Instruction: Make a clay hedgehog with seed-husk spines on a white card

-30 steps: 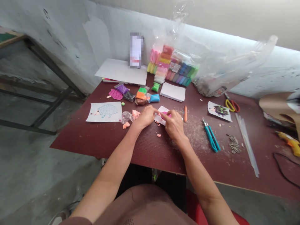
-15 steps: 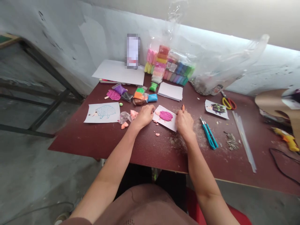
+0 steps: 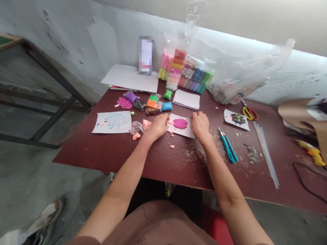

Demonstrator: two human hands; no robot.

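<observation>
A white paper card (image 3: 184, 133) with a magenta hedgehog (image 3: 180, 123) of modelling clay, its head and feet pale peach, lies on the table between my hands. My left hand (image 3: 160, 125) is closed at the card's left edge, fingertips beside the hedgehog's head. At the right edge, my right hand (image 3: 200, 126) is also closed with bent fingers on the card. Scraps of peach clay (image 3: 172, 146) lie just below the card. Near my left wrist are a lump of peach clay (image 3: 146, 124) and a clear wrapper (image 3: 137, 127).
To the left lies a blue hedgehog drawing (image 3: 114, 121). Clay packets (image 3: 152, 103) and a stack of white paper (image 3: 186, 99) sit behind. On the right are a teal cutter (image 3: 229, 148), scissors (image 3: 249, 113), a dark hedgehog card (image 3: 236, 119) and a glue gun (image 3: 313, 152).
The card has turned so that its right side sits higher, and my right hand has shifted slightly up. The orange tip by my right hand is out of sight. A shoe appears at lower left.
</observation>
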